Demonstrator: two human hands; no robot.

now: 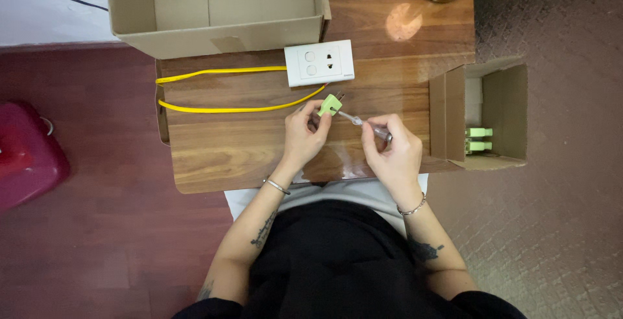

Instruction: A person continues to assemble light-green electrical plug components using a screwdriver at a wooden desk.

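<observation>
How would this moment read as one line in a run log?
left hand: holds light green plastic plug | right hand: holds clear-handled screwdriver, tip at plug | yellow cable: on wooden table

Single head view, looking straight down from above, moderately near; wooden table (259,144) fills centre frame.

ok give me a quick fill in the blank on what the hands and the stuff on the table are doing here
1. The left hand holds a small ____ plug.
2. The right hand holds a screwdriver whose tip points at the ____.
3. The cable running from the white socket plate is ____.
4. More green plugs lie in the small cardboard box on the person's ____ side.

Missing words: green; plug; yellow; right
</observation>
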